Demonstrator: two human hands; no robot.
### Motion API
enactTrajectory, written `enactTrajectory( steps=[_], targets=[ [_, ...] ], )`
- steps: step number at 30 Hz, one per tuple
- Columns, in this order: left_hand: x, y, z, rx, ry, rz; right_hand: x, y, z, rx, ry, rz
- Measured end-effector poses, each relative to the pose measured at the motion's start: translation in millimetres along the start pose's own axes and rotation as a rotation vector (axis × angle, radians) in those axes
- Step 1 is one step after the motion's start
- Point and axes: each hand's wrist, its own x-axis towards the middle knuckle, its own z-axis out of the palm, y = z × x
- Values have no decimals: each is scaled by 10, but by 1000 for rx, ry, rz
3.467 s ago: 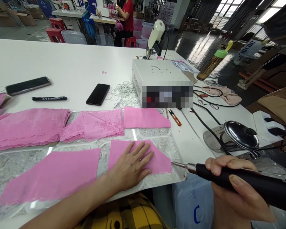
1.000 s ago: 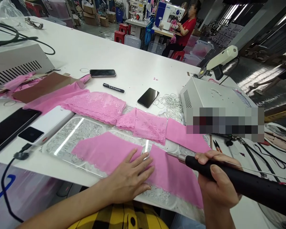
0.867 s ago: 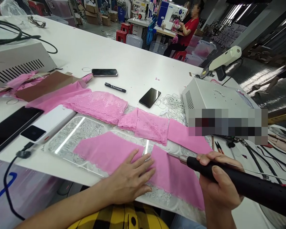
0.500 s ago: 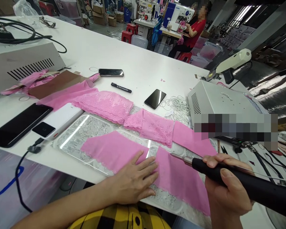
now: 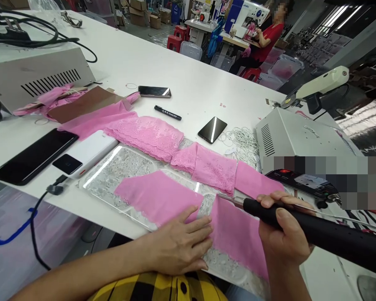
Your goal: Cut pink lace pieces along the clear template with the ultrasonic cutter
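Note:
In the head view my right hand (image 5: pixel 285 234) is wrapped round a thick black-handled tool (image 5: pixel 338 236) with a slim metal tip. The tip points left, at the upper left corner of a pink fabric panel (image 5: pixel 235 234). My left hand (image 5: pixel 183 242) lies flat, fingers spread, over the lower right part of another pink panel (image 5: pixel 156 194). A narrow gap separates these two panels. Both rest on a grey marble-patterned board (image 5: pixel 103 173). Behind them lie a pink lace piece (image 5: pixel 147 136), a second lace piece (image 5: pixel 214 169) and a plain pink piece (image 5: pixel 253 179).
Two phones (image 5: pixel 212 129) and a black marker (image 5: pixel 167 113) lie behind the fabric. White elastic cord (image 5: pixel 242 142) is heaped beside a grey machine box (image 5: pixel 297 138). At left are a power bank (image 5: pixel 90 150), a large black phone (image 5: pixel 34 156) and another box (image 5: pixel 53 83). A person sews far back.
The tool's tip has moved left and away from me to the right panel's upper left corner. My left hand has slid slightly towards me. The whole view has shifted a little.

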Motion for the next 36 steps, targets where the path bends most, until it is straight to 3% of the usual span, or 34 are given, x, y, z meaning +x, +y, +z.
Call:
enactTrajectory(
  steps=[36],
  targets=[
    [-92,60,-74,-8,-14,34,-91,-136,-152,119,-157,109]
  ],
)
